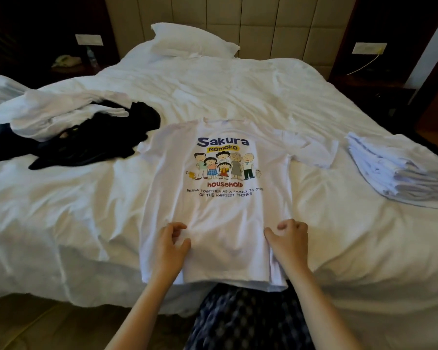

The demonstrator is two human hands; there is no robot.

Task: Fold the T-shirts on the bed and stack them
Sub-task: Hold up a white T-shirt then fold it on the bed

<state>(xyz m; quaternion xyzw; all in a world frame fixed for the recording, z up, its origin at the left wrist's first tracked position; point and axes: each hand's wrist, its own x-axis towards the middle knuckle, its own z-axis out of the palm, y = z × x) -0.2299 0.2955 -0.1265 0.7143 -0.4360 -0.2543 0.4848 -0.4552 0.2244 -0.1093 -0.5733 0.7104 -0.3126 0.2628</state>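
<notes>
Folded stack point(400, 170), right side off-frame

One spread T-shirt point(220, 210), one folded stack point(390, 170), one unfolded heap point(86, 137), one pillow point(192, 41).

White pillow point(195, 40) against padded beige headboard point(263, 21). Telephone point(65, 60) and water bottle point(91, 55) on left nightstand point(70, 70). Socket plate point(369, 48), yellow cable point(364, 64), far right.

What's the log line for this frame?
step: printed T-shirt spread face-up on bed | left hand: pinches its fabric | right hand: curled at edge, grip unclear | folded stack: right | unfolded pile: left
</notes>
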